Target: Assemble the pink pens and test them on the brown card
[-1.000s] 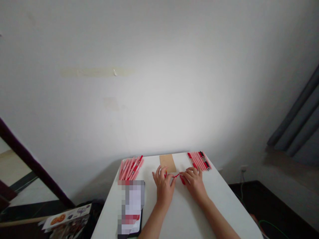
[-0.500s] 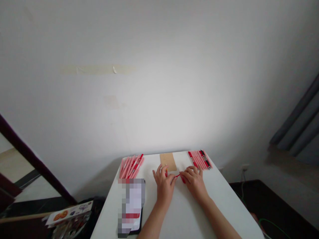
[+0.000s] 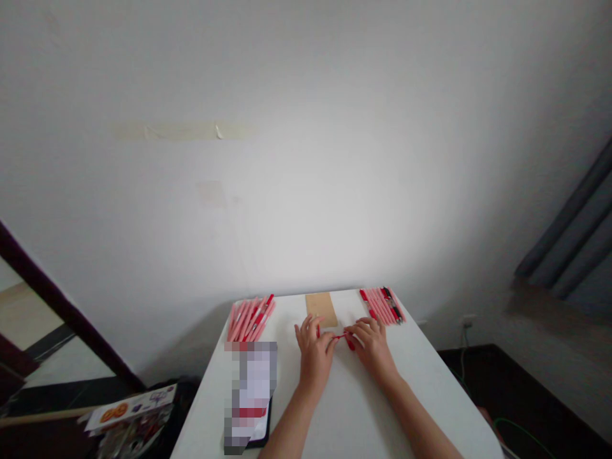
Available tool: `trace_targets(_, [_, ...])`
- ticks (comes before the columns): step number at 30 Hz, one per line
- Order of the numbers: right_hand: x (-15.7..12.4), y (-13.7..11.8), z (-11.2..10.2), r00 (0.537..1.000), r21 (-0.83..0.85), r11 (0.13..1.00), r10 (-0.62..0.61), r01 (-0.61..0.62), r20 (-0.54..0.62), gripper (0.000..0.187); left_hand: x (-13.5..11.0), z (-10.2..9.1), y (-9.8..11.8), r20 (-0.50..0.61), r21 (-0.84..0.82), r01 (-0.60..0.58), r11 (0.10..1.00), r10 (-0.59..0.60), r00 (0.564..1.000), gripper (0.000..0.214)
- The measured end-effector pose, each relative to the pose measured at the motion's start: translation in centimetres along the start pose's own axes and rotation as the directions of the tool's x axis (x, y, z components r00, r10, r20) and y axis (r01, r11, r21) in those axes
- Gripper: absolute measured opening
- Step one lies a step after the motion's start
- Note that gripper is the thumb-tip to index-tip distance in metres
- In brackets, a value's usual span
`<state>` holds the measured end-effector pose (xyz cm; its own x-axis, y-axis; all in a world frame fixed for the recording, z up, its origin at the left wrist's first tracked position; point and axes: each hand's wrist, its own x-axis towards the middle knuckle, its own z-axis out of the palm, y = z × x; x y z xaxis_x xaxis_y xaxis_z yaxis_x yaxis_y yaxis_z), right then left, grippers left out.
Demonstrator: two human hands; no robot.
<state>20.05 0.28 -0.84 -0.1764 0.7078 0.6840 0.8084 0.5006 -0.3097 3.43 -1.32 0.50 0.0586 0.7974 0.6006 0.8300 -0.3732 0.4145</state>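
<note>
My left hand point(image 3: 314, 358) and my right hand point(image 3: 373, 347) meet over the middle of the white table point(image 3: 354, 414). Between their fingertips runs a thin red pen part point(image 3: 340, 336), possibly a refill, pinched at both ends. Another red piece point(image 3: 318, 331) shows by the raised fingers of my left hand; whether it is held is unclear. Under my right hand a thicker red piece point(image 3: 350, 345), like a pen barrel or cap, sticks out. Just beyond the hands lies a tan card point(image 3: 321, 308).
Pink and red pens point(image 3: 251, 319) form a loose pile at the table's back left. More pens, some black, lie in a row point(image 3: 382, 306) at the back right. A phone point(image 3: 261, 433), partly blurred out, is left of my left forearm. Behind the table rises a wall point(image 3: 306, 191).
The camera view has shifted very slightly. Both hands keep nearly the same pose around the thin red pen part; a pale patch behind it shows less now.
</note>
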Motion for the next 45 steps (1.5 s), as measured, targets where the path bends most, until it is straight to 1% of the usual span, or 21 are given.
trace_targets(4, [0.1,0.0,-0.3,1.000,0.008,1.000,0.012,-0.013,0.008,0.011,0.0,0.2,-0.2,0.006,-0.015,0.006,1.000,-0.006,1.000,0.017])
trace_targets(9, [0.1,0.0,-0.4,1.000,0.017,1.000,0.006,-0.007,0.025,0.011,0.0,0.2,-0.3,-0.005,0.001,0.000,1.000,0.000,1.000,0.017])
trace_targets(15, [0.1,0.2,-0.2,1.000,0.016,1.000,0.017,-0.017,0.026,0.011,0.0,0.3,-0.4,-0.025,0.011,-0.010,1.000,0.010,1.000,0.015])
trace_targets(20, [-0.1,0.5,0.0,1.000,0.012,1.000,0.024,-0.024,0.018,0.011,-0.1,0.6,-0.7,-0.011,-0.017,-0.006,1.000,0.005,1.000,0.014])
trace_targets(26, [-0.1,0.7,0.1,1.000,0.028,0.999,0.020,-0.021,0.016,0.013,-0.1,0.8,-1.1,-0.024,-0.043,-0.028,0.999,0.027,0.999,0.014])
trace_targets(30, [-0.2,0.7,0.1,1.000,0.035,0.999,0.026,-0.026,0.008,0.014,-0.1,0.8,-1.0,-0.026,-0.055,-0.029,0.998,0.027,0.999,0.013])
trace_targets(37, [-0.2,0.8,0.2,0.998,0.057,0.997,0.053,-0.055,0.023,0.010,0.1,0.5,-0.8,-0.024,-0.041,-0.013,0.999,0.012,1.000,0.014])
trace_targets(41, [-0.2,0.8,0.3,0.997,0.069,0.995,0.069,-0.070,0.019,0.012,0.1,0.3,-0.7,-0.003,-0.023,-0.018,1.000,0.018,1.000,0.020])
trace_targets(45, [-0.3,1.0,0.5,0.998,0.069,0.996,0.057,-0.059,0.022,0.014,0.1,0.2,-0.6,0.011,-0.020,-0.019,1.000,0.020,1.000,0.020])
